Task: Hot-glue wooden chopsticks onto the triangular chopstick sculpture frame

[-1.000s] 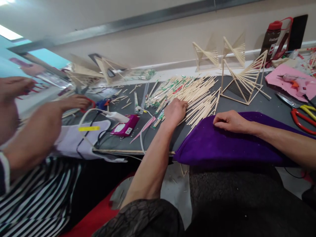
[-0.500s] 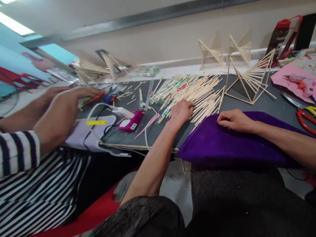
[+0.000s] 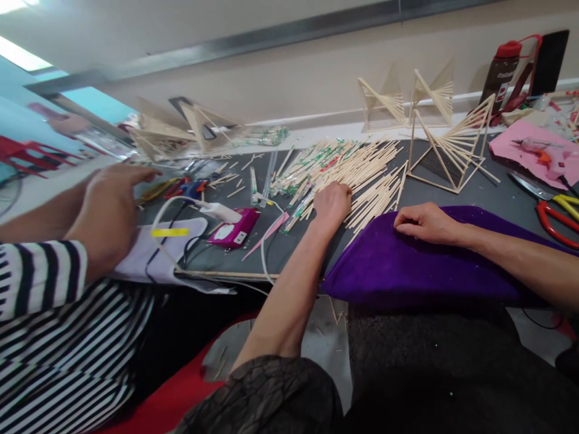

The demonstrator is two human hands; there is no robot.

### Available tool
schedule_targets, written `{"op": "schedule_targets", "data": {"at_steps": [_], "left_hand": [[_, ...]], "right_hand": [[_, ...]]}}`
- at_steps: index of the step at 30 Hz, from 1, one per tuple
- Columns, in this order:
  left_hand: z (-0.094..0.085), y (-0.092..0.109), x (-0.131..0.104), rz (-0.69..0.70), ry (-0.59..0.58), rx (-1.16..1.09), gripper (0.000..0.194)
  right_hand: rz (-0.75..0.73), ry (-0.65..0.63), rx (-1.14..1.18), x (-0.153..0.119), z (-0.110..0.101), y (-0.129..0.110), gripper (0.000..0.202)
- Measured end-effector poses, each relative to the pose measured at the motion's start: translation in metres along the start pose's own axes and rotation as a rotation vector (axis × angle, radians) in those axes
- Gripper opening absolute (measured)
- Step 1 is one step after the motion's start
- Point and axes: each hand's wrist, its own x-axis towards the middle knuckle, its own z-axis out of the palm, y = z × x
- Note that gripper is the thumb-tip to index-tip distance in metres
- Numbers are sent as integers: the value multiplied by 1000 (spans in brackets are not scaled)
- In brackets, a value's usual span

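Note:
My left hand (image 3: 332,202) rests at the near side of a spread pile of thin wooden sticks (image 3: 362,163). Its back faces me and its fingers bend down out of sight, so any stick under them is hidden. On a purple cloth (image 3: 389,265) over the table's front edge lies my right hand (image 3: 420,223), its fingers curled in and thumb against them, with nothing visible in it. Behind it stands a twisted stick frame (image 3: 452,150), touching neither hand. Clear plastic wrappers with green print (image 3: 296,208) lie left of the pile.
A co-worker's hands (image 3: 111,205) are at the left, near pliers (image 3: 185,188). A magenta box (image 3: 233,228) with a white plug and cables sits between us. On the right are scissors (image 3: 549,208), a glue gun (image 3: 538,150) on pink sheet, and a bottle (image 3: 500,78).
The co-worker's hand has drawn back left from the pliers. My two hands keep nearly the same places, while the whole view has shifted slightly.

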Motion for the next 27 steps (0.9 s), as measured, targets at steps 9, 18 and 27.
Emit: {"op": "schedule_targets", "data": {"at_steps": [9,18,27], "left_hand": [[1,1,-9,30,-3,38,37],[-1,-21,9,-73,-96,-201,23],[-11,-30,13,-110,28,-307,31]], "right_hand": [[-23,6,-7,1,2,4,11],[11,-13,-13,0,-1,0,13],[16,-23,-18,0,0,2,15]]}}
